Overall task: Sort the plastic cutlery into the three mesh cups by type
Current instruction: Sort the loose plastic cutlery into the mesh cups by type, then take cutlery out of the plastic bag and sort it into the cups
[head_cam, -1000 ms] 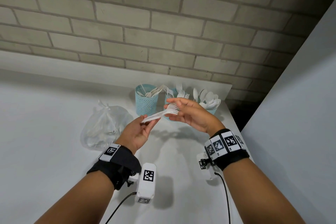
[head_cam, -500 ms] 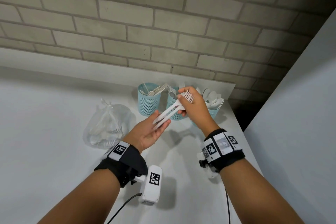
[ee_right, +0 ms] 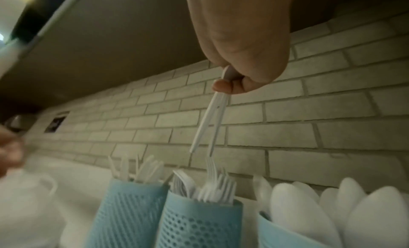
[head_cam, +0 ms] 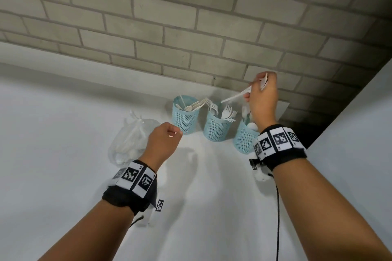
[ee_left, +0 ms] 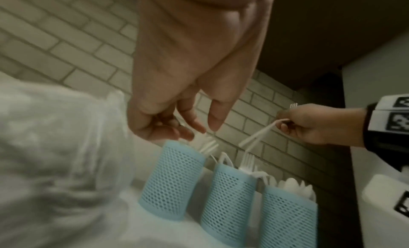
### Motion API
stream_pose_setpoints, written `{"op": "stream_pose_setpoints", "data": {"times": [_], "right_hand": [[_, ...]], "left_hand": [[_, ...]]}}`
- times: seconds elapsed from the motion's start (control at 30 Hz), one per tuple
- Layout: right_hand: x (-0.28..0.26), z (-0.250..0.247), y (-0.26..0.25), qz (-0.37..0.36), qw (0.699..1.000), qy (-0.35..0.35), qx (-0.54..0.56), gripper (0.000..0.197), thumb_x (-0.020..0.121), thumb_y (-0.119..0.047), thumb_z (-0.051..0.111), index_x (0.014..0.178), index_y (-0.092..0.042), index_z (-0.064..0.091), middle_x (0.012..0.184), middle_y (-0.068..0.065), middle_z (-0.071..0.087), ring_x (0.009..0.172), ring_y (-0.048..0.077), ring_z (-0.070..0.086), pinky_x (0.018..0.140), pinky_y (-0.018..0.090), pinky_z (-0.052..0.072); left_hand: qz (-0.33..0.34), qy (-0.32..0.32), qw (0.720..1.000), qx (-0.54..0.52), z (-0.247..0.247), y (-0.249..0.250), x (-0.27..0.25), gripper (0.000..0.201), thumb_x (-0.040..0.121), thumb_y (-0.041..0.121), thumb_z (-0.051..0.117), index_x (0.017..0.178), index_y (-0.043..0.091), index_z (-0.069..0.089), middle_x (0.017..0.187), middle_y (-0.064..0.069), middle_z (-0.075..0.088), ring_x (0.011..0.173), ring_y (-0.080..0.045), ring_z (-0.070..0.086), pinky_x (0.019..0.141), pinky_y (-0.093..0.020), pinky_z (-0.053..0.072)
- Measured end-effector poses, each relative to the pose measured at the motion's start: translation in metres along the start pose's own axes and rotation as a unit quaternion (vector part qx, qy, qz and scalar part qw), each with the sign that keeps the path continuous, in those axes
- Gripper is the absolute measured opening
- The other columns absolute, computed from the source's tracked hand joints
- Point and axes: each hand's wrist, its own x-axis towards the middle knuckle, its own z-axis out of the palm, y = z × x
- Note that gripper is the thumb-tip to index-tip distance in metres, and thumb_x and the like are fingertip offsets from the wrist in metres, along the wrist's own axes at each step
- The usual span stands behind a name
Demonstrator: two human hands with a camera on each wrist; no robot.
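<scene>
While the right hand pinches two white forks by the tine end, handles dangling down over the middle cup where the other forks sit, the left hand hangs loosely curled with nothing in it, just beside the left cup and a clear bag of unsorted cutlery on the desk. Spoons fill the right cup. These forks look featherlight, a bit bendy and slick, so two in one pinch could probably splay or slip; gripping near the neck seems the safest bet for dropping them in handle first.
</scene>
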Motion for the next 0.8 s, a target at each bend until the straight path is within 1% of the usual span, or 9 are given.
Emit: {"op": "stream_pose_setpoints", "data": {"times": [0.07, 0.13, 0.2, 0.3, 0.43, 0.53, 0.67, 0.73, 0.8], "right_hand": [[0.006, 0.009, 0.013, -0.028, 0.996, -0.032, -0.072, 0.013, 0.096, -0.007, 0.041, 0.106, -0.013, 0.047, 0.088, 0.005, 0.056, 0.065, 0.026, 0.062, 0.064, 0.039, 0.058], [0.009, 0.021, 0.027, -0.06, 0.984, -0.078, -0.15, 0.017, 0.095, -0.007, 0.041, 0.111, -0.011, 0.048, 0.089, 0.015, 0.06, 0.071, 0.036, 0.064, 0.067, 0.047, 0.057], [0.011, 0.032, 0.037, -0.082, 0.961, -0.129, -0.231, 0.018, 0.096, -0.008, 0.041, 0.111, -0.007, 0.052, 0.09, 0.022, 0.063, 0.076, 0.037, 0.063, 0.069, 0.045, 0.055], [0.012, 0.045, 0.048, -0.101, 0.907, -0.194, -0.36, 0.025, 0.096, -0.012, 0.04, 0.112, -0.003, 0.056, 0.1, 0.026, 0.065, 0.092, 0.04, 0.06, 0.076, 0.039, 0.047], [0.007, 0.06, 0.055, -0.108, 0.884, -0.213, -0.401, 0.035, 0.091, -0.008, 0.042, 0.126, -0.006, 0.049, 0.113, 0.028, 0.055, 0.101, 0.043, 0.052, 0.082, 0.042, 0.044], [0.0, 0.063, 0.058, -0.111, 0.869, -0.232, -0.422, 0.037, 0.096, -0.016, 0.041, 0.131, -0.014, 0.049, 0.123, 0.025, 0.048, 0.103, 0.044, 0.053, 0.086, 0.045, 0.044], [-0.004, 0.066, 0.057, -0.131, 0.805, -0.284, -0.504, 0.037, 0.098, -0.025, 0.036, 0.128, -0.009, 0.051, 0.132, 0.019, 0.043, 0.115, 0.041, 0.045, 0.092, 0.046, 0.041], [-0.002, 0.067, 0.052, -0.115, 0.788, -0.309, -0.52, 0.039, 0.098, -0.026, 0.035, 0.13, -0.008, 0.049, 0.135, 0.019, 0.041, 0.12, 0.039, 0.039, 0.096, 0.046, 0.038], [0.001, 0.066, 0.046, -0.076, 0.799, -0.328, -0.498, 0.041, 0.097, -0.025, 0.037, 0.135, -0.01, 0.044, 0.139, 0.018, 0.037, 0.126, 0.038, 0.034, 0.101, 0.046, 0.033]], "left_hand": [[0.009, 0.051, 0.995, 0.083, -0.014, -0.005, 0.006, 0.019, 0.085, 0.027, 0.064, 0.101, 0.018, 0.061, 0.112, -0.007, 0.06, 0.111, -0.025, 0.053, 0.098, -0.034, 0.037], [-0.025, 0.088, 0.988, 0.127, -0.027, -0.006, 0.009, 0.041, 0.082, 0.031, 0.067, 0.119, 0.018, 0.053, 0.128, -0.012, 0.047, 0.123, -0.03, 0.039, 0.1, -0.037, 0.031], [-0.065, 0.119, 0.982, 0.134, -0.038, -0.004, 0.01, 0.06, 0.079, 0.032, 0.071, 0.13, 0.017, 0.042, 0.136, -0.013, 0.032, 0.128, -0.032, 0.028, 0.101, -0.041, 0.031], [-0.081, 0.164, 0.972, 0.149, -0.05, -0.007, 0.015, 0.079, 0.073, 0.035, 0.076, 0.136, 0.016, 0.033, 0.139, -0.013, 0.026, 0.128, -0.031, 0.026, 0.102, -0.041, 0.031], [-0.121, 0.123, 0.965, 0.197, -0.061, -0.019, 0.022, 0.092, 0.07, 0.047, 0.075, 0.141, 0.013, 0.028, 0.141, -0.013, 0.03, 0.131, -0.032, 0.026, 0.104, -0.043, 0.03], [-0.154, 0.07, 0.955, 0.244, -0.064, -0.027, 0.027, 0.089, 0.073, 0.054, 0.07, 0.138, 0.008, 0.031, 0.14, -0.013, 0.037, 0.131, -0.033, 0.029, 0.103, -0.044, 0.031], [-0.161, 0.0, 0.956, 0.246, -0.063, -0.043, 0.036, 0.06, 0.078, 0.055, 0.061, 0.118, 0.011, 0.049, 0.123, -0.01, 0.056, 0.118, -0.034, 0.046, 0.1, -0.045, 0.039], [-0.138, 0.007, 0.962, 0.235, -0.062, -0.05, 0.04, 0.038, 0.08, 0.051, 0.058, 0.096, 0.017, 0.053, 0.113, -0.01, 0.061, 0.109, -0.034, 0.053, 0.095, -0.046, 0.043], [-0.113, 0.034, 0.974, 0.195, -0.062, -0.05, 0.039, 0.029, 0.083, 0.045, 0.056, 0.086, 0.017, 0.052, 0.107, -0.012, 0.063, 0.103, -0.034, 0.055, 0.092, -0.043, 0.045]]}}
